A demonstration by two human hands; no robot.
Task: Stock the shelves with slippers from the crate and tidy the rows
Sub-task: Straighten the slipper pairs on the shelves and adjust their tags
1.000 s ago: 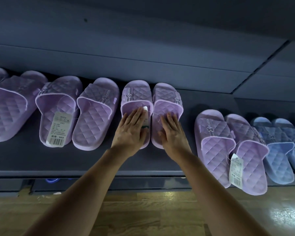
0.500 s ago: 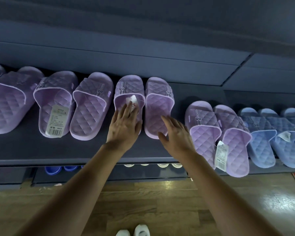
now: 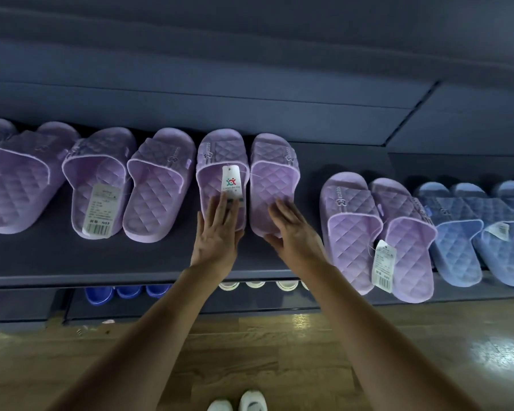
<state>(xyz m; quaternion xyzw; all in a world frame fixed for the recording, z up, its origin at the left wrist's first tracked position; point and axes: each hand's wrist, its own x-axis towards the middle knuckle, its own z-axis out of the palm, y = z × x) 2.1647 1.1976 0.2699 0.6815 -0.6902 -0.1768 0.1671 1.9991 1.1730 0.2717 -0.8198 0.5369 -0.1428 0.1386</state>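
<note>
L grip flat on tagged slipper | R grip flat on mate

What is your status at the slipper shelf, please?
Left hand flat on tagged purple slipper. Right hand open, touching heel of partner slipper. Neighbouring pair on the right overhangs shelf edge, not blocking.

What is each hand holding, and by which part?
Nothing is gripped. The left hand lies flat on the heel of the tagged purple slipper, fingertips on its tag; the right hand rests open on the heel of the neighbouring slipper.
</note>
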